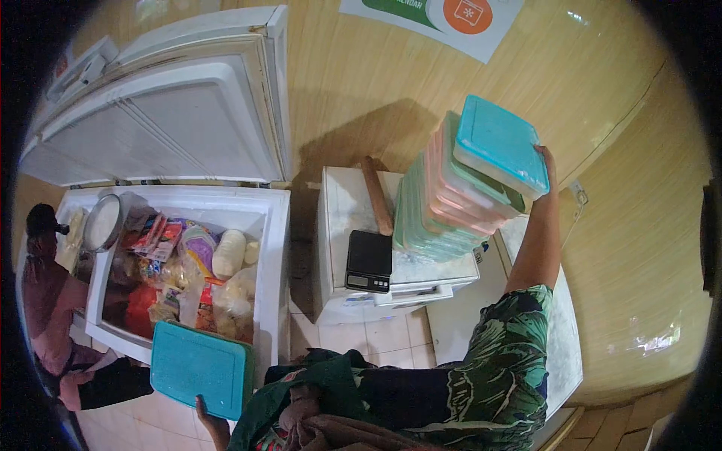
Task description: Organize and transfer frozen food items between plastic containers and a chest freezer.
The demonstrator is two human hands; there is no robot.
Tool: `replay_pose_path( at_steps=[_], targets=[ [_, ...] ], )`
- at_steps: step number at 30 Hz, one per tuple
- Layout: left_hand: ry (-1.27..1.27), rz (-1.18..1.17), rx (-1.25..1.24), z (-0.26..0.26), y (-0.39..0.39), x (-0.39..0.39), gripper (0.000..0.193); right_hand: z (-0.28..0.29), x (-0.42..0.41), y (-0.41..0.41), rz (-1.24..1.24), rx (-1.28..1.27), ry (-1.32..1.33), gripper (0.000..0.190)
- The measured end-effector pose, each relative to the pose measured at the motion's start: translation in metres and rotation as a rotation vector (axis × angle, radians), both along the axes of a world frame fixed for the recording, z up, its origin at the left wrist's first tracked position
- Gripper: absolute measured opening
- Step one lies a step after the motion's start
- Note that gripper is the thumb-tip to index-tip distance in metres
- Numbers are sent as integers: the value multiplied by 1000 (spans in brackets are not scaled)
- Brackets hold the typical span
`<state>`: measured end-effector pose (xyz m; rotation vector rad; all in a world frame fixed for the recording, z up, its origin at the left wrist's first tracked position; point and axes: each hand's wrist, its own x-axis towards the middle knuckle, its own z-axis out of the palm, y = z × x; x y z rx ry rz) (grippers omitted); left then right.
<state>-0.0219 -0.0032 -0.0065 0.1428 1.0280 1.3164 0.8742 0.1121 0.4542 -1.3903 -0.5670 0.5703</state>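
My right hand [546, 163] grips the right edge of a plastic container with a turquoise lid [499, 138], tilted at the top of a tall stack of green and pink lidded containers [440, 208]. The stack stands on a white chest freezer [361, 197]. At lower left, my left hand [214, 420] holds another container with a teal lid [197, 366] by its near edge, beside the rim of an open chest freezer [272, 315]. A black digital kitchen scale [369, 253] and a wooden rolling pin [377, 194] lie left of the stack.
Bagged food [197, 270] and a white cylindrical package [229, 253] fill the open freezer, whose lid [163, 118] stands raised. A round metal-rimmed bowl [103, 222] rests on its left part. Another person [51, 304] leans at its left side, one arm reaching inside. A wall outlet [579, 194] holds a cord.
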Motion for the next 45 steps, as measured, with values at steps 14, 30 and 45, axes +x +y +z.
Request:
replay_pose_path(
  at_steps=[14, 30, 45],
  targets=[
    [73, 7, 38, 2, -2, 10, 69, -10, -10, 3, 142, -39, 116, 46],
    [130, 62, 17, 10, -1, 21, 67, -12, 29, 19, 57, -338, -76, 43],
    [0, 42, -56, -20, -6, 3, 63, 5, 50, 27, -12, -646, -228, 34]
  ],
)
